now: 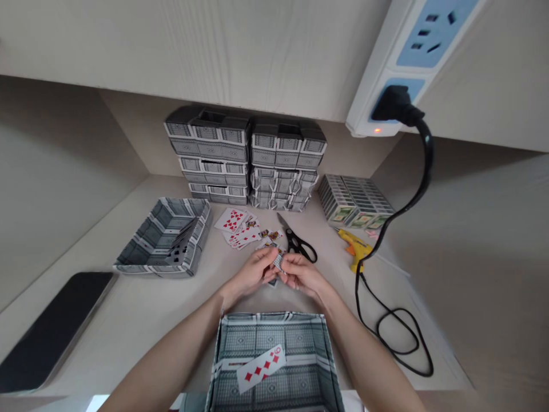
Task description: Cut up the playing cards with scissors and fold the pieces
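Both hands meet over the middle of the table. My left hand (259, 264) and my right hand (300, 272) pinch a small playing card (278, 262) between them, its grey patterned back showing. Part of another card shows beneath the fingers. Just beyond lie loose face-up playing cards (240, 228), with red suits and some face cards. Black-handled scissors (295, 239) rest beside the right hand, blades pointing away. Close to me stands an open box made of cards (274, 329), and a nine of diamonds strip (261, 368) lies inside it.
Another card box (195, 260) holding cards stands left, near a black phone-like slab (55, 329). Stacked card boxes (218, 151) line the back. Card packs (355, 197) sit back right. A yellow glue gun (355, 249) and looped black cable (424, 343) lie right, below a power strip (398, 74).
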A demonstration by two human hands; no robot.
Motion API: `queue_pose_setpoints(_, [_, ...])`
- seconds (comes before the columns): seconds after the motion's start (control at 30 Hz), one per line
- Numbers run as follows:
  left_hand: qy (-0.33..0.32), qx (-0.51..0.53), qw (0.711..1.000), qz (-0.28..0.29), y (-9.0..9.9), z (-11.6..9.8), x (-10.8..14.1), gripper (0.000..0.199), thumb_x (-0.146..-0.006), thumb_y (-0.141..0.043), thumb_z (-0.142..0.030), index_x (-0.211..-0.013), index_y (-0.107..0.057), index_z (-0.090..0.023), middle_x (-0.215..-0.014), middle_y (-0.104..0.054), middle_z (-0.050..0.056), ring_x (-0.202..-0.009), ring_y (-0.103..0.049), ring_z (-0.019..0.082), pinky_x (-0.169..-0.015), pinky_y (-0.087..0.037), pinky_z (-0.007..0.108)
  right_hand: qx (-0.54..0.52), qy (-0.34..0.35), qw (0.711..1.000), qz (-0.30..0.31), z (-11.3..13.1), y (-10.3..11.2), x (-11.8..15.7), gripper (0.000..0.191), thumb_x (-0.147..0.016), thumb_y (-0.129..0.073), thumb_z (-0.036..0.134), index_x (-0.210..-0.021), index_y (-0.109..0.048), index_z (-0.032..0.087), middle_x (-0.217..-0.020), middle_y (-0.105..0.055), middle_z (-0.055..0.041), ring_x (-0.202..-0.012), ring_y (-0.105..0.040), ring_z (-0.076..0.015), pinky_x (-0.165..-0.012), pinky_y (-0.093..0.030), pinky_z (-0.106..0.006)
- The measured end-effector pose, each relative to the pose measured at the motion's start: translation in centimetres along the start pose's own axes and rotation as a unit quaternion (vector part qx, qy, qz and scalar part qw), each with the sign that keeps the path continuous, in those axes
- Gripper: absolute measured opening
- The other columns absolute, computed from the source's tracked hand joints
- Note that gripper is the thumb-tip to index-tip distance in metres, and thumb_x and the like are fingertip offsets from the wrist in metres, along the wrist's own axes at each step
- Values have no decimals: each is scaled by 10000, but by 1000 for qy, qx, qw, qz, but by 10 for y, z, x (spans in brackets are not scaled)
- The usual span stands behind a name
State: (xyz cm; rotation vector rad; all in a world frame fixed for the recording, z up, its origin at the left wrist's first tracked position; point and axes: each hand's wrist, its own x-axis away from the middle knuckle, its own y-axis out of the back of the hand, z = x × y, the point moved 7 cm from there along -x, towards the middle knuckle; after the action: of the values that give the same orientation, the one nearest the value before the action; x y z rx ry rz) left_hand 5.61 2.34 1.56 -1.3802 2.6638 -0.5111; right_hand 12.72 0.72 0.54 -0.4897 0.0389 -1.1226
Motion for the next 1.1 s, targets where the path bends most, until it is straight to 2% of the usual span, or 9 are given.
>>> queue_pose_setpoints(0.1, [-28, -138, 990, -28, 11, -5, -1, 399, -792, -433, -500, -578, -415, -163, -411, -346, -73, -364, -286, 49, -385, -236, 185, 68, 5, 998, -6, 1, 3, 0, 286, -692, -635, 417, -658, -574, 140, -471, -514, 53, -315, -364, -28, -308, -212, -161])
queue_pose_setpoints(0.17, [-57, -252, 965, -49, 18, -9, -2, 393, -777, -477, -459, -536, -427, -153, -457, -384, -56, -434, -337, 59, -427, -265, 187, 135, 13, 991, -13, 2, 4, -1, 313, -704, -619, 424, -598, -540, 140, -453, -485, 58, -312, -340, -29, -320, -204, -174])
queue_pose_setpoints(0.27, [-83, -324, 940, -65, 22, -11, -1, 379, -770, -495, -427, -518, -424, -153, -474, -384, -54, -473, -346, 67, -447, -264, 190, 188, 46, 981, -31, 7, 6, -1, 341, -712, -607, 436, -564, -503, 148, -424, -427, 71, -337, -307, -34, -352, -190, -186])
queue_pose_setpoints(0.4, [-57, -245, 967, -35, 15, -7, -1, 398, -812, -418, -460, -549, -423, -161, -432, -422, -54, -413, -382, 66, -432, -297, 190, 149, 96, 984, -2, 15, -4, 1, 307, -734, -588, 434, -652, -572, 138, -433, -391, 70, -393, -279, -50, -395, -190, -198])
queue_pose_setpoints(0.53, [-25, -158, 987, 0, 10, -4, -2, 421, -830, -363, -492, -580, -440, -163, -377, -447, -49, -335, -388, 66, -386, -288, 189, 59, 83, 995, 9, 13, -11, 2, 318, -766, -554, 433, -680, -599, 130, -433, -386, 64, -362, -243, -46, -376, -169, -205])
queue_pose_setpoints(0.67, [-35, -163, 984, -63, 24, -4, -5, 384, -802, -433, -483, -588, -427, -165, -402, -433, -67, -336, -412, 63, -368, -301, 180, -37, 35, 999, -1, 4, -8, -1, 343, -796, -501, 460, -781, -600, 132, -499, -497, 30, -331, -356, -60, -349, -248, -206])
queue_pose_setpoints(0.8, [-75, -178, 973, -130, 36, -9, -6, 322, -757, -527, -440, -617, -446, -162, -476, -461, -68, -411, -451, 63, -421, -366, 176, -47, 36, 998, -23, 1, -1, -5, 309, -782, -530, 424, -790, -605, 124, -615, -601, -22, -371, -447, -76, -362, -321, -213])
queue_pose_setpoints(0.97, [-95, -195, 961, -170, 43, -19, -5, 246, -733, -570, -386, -670, -538, -151, -512, -496, -48, -457, -450, 70, -455, -378, 179, -11, 67, 995, -75, 3, 6, -4, 249, -727, -619, 387, -767, -617, 141, -640, -603, -2, -398, -464, -69, -380, -358, -202])
queue_pose_setpoints(1.1, [-132, -218, 942, -218, 48, -31, -1, 198, -690, -614, -342, -671, -619, -145, -618, -557, -9, -566, -494, 88, -533, -409, 187, 3, 43, 997, -66, 0, 5, -4, 386, -745, -558, 498, -757, -634, 119, -513, -543, 7, -408, -459, -84, -398, -379, -212])
